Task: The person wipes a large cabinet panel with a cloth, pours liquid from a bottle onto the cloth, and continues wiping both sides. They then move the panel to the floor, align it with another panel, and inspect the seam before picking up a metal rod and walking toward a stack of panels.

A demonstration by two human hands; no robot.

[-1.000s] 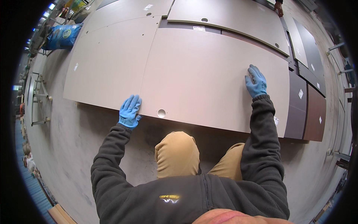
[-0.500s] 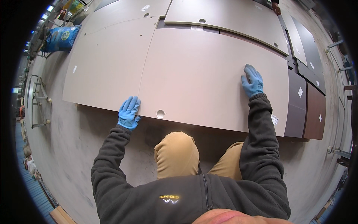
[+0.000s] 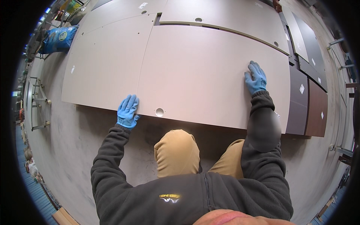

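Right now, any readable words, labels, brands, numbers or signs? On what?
Nothing reads clearly.
Fleece jacket: yellow lettering, too small.
Blue sack: print and round emblem, blurred.
Left beige panel, dark grey panel, brown panel: white stickers, too small.
Blue gloves: dark wrist print, too small.

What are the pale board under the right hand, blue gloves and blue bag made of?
The pale board looks like coated wood or metal; it's flat, smooth and has a soft sheen. The gloves seem to be stretchy knit or thin rubber, because they're dull and fit snugly. The bag is probably plastic: shiny and creased.
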